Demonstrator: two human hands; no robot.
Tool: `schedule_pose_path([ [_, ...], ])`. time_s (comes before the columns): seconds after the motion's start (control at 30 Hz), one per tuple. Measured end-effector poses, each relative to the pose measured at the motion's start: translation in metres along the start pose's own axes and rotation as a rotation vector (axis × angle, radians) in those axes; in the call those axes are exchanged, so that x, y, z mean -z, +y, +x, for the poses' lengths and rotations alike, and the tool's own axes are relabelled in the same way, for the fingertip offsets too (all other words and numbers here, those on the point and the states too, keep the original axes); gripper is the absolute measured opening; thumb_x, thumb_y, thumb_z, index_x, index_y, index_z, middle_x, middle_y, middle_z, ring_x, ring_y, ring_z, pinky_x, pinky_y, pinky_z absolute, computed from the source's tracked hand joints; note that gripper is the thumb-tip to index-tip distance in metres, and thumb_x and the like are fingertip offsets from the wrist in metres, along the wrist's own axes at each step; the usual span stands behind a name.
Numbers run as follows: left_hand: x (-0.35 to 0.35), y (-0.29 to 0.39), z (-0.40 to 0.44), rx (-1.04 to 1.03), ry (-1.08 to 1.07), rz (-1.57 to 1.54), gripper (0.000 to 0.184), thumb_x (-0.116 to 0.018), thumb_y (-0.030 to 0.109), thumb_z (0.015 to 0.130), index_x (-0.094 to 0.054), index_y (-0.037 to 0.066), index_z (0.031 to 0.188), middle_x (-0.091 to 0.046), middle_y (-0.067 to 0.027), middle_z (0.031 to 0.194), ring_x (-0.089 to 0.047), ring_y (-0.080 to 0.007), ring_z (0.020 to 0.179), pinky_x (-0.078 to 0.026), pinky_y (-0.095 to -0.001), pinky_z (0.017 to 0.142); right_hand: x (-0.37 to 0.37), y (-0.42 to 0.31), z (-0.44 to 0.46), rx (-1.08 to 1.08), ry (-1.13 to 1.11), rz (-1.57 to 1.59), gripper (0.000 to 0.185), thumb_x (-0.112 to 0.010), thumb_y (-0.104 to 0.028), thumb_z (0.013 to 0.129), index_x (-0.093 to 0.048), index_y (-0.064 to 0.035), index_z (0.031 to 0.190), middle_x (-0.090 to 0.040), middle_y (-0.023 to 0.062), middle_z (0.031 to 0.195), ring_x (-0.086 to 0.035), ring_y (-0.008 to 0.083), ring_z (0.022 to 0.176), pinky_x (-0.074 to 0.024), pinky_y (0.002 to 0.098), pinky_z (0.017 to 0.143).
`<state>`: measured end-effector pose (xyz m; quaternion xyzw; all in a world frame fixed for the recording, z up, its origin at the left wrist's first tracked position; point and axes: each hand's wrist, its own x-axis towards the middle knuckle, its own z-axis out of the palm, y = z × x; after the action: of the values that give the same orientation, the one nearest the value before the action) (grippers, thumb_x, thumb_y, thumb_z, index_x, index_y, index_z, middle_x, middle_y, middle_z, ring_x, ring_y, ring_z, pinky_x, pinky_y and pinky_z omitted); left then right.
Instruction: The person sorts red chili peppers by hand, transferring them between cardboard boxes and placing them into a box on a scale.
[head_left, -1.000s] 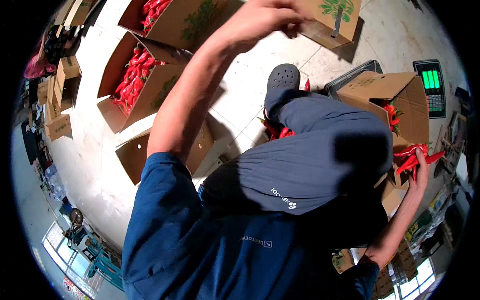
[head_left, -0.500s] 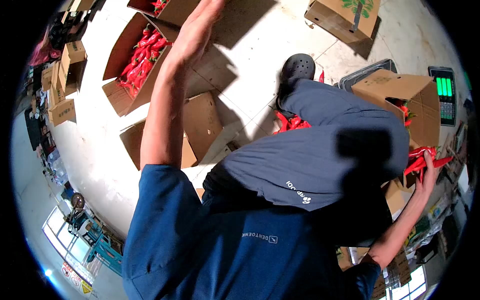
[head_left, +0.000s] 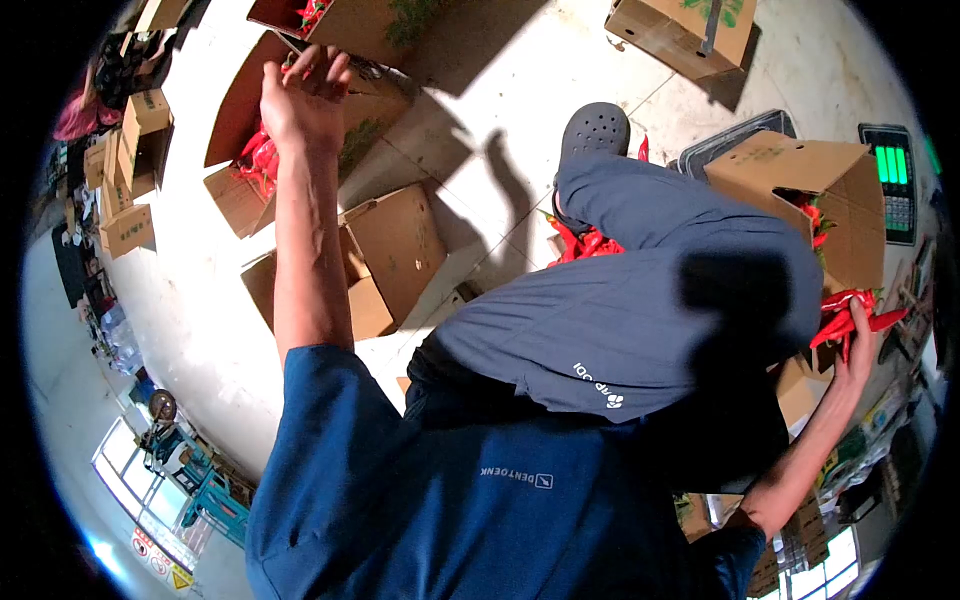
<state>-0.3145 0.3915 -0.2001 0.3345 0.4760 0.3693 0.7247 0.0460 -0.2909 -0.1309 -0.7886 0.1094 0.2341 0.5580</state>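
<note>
My left hand (head_left: 303, 95) is raised over an open cardboard box (head_left: 232, 105) of red peppers (head_left: 260, 160), its fingers apart and nothing seen in them. It hides part of the box and peppers. On the right side, my right hand (head_left: 857, 350) is closed around several red chili peppers (head_left: 845, 316). These are just below an open carton (head_left: 850, 215), which lies on its side with more red peppers (head_left: 818, 222) showing in its opening.
An open carton (head_left: 400, 245) stands near my left forearm. A closed carton (head_left: 680, 40) is at the top. A scale display (head_left: 890, 180) glows green at the right. Loose red peppers (head_left: 585, 245) lie on the floor by my leg and shoe (head_left: 595, 135).
My left hand has swung left from beside the closed carton, past the top edge, to over the pepper box. My right hand keeps its peppers, and the view has shifted slightly.
</note>
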Motion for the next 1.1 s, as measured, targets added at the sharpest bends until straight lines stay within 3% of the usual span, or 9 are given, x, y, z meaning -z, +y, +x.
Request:
schedule_pose_path([
  [0.17, 0.017, -0.025, -0.004, -0.008, 0.056, 0.073, 0.064, -0.033, 0.051, 0.102, -0.053, -0.006, 0.123, -0.065, -0.0209, 0.111, -0.062, -0.0301, 0.096, -0.048, -0.0402, 0.085, 0.004, 0.001, 0.002, -0.033, -0.005, -0.031, 0.030, -0.072, -0.010, 0.086, -0.058, 0.0001, 0.111, -0.065, 0.0073, 0.092, -0.064, 0.0153, 0.078, -0.0512, 0.0274, 0.067],
  [0.3, 0.026, -0.049, 0.000, 0.183, -0.152, -0.011, 0.065, -0.033, 0.045, 0.102, -0.050, -0.013, 0.127, -0.062, -0.0244, 0.117, -0.059, -0.0354, 0.105, -0.047, -0.0441, 0.092, -0.014, -0.003, -0.006, 0.021, 0.054, -0.005, 0.031, -0.072, -0.010, 0.086, -0.058, -0.0001, 0.111, -0.066, 0.0073, 0.092, -0.064, 0.0150, 0.077, -0.0509, 0.0265, 0.064],
  [0.4, 0.008, -0.067, -0.022, 0.197, -0.031, 0.155, 0.054, -0.038, 0.041, 0.102, -0.055, -0.007, 0.119, -0.066, -0.0201, 0.108, -0.063, -0.0336, 0.096, -0.048, -0.0432, 0.089, -0.011, -0.003, -0.005, 0.009, 0.054, -0.016, 0.031, -0.072, -0.010, 0.086, -0.057, -0.0004, 0.112, -0.065, 0.0075, 0.092, -0.064, 0.0150, 0.076, -0.0512, 0.0266, 0.063],
  [0.47, 0.017, -0.090, -0.026, 0.279, -0.047, 0.216, 0.038, -0.041, 0.034, 0.101, -0.061, 0.001, 0.107, -0.067, -0.0149, 0.106, -0.064, -0.0292, 0.093, -0.050, -0.0416, 0.084, -0.007, -0.004, -0.005, -0.013, 0.014, -0.034, 0.031, -0.072, -0.010, 0.086, -0.057, -0.0005, 0.112, -0.066, 0.0075, 0.092, -0.064, 0.0148, 0.076, -0.0513, 0.0265, 0.063],
  [0.53, 0.018, -0.113, -0.052, 0.349, -0.111, 0.461, 0.032, -0.043, 0.028, 0.099, -0.061, 0.003, 0.106, -0.067, -0.0148, 0.106, -0.064, -0.0276, 0.093, -0.050, -0.0422, 0.083, -0.007, -0.004, -0.005, -0.020, 0.009, -0.038, 0.031, -0.072, -0.010, 0.086, -0.057, -0.0006, 0.112, -0.066, 0.0073, 0.091, -0.064, 0.0145, 0.075, -0.0513, 0.0263, 0.062],
  [0.67, 0.035, -0.158, -0.101, 0.895, -0.558, 0.775, 0.033, -0.047, 0.023, 0.095, -0.061, 0.001, 0.116, -0.067, -0.0136, 0.107, -0.064, -0.0251, 0.094, -0.051, -0.0390, 0.085, -0.013, -0.006, -0.008, -0.025, 0.031, -0.029, 0.029, -0.071, -0.010, 0.087, -0.057, -0.0007, 0.110, -0.066, 0.0070, 0.089, -0.064, 0.0145, 0.074, -0.0516, 0.0263, 0.062],
  [0.83, 0.020, -0.165, -0.154, 0.942, -0.983, 1.070, 0.037, -0.056, 0.023, 0.091, -0.066, -0.002, 0.116, -0.068, -0.0132, 0.109, -0.063, -0.0222, 0.098, -0.052, -0.0340, 0.082, -0.015, -0.009, -0.009, -0.021, 0.006, -0.024, 0.027, -0.070, -0.011, 0.088, -0.057, -0.0008, 0.110, -0.066, 0.0075, 0.090, -0.065, 0.0157, 0.075, -0.0527, 0.0275, 0.064],
  [1.0, 0.012, -0.169, -0.157, 1.037, -1.043, 1.053, 0.037, -0.059, 0.023, 0.090, -0.066, -0.002, 0.116, -0.067, -0.0106, 0.114, -0.060, -0.0159, 0.100, -0.050, -0.0313, 0.084, -0.008, -0.007, -0.009, -0.014, -0.016, -0.040, 0.026, -0.070, -0.011, 0.088, -0.057, -0.0008, 0.109, -0.066, 0.0078, 0.091, -0.066, 0.0160, 0.076, -0.0533, 0.0283, 0.065],
  [1.1, 0.008, -0.170, -0.152, 1.053, -1.130, 1.076, 0.037, -0.058, 0.024, 0.091, -0.066, -0.001, 0.117, -0.067, -0.0104, 0.115, -0.059, -0.0162, 0.100, -0.049, -0.0313, 0.085, -0.010, -0.002, -0.011, 0.050, 0.031, -0.049, 0.027, -0.069, -0.015, 0.091, -0.059, -0.0014, 0.112, -0.068, 0.0071, 0.088, -0.066, 0.0139, 0.070, -0.0517, 0.0244, 0.056],
])
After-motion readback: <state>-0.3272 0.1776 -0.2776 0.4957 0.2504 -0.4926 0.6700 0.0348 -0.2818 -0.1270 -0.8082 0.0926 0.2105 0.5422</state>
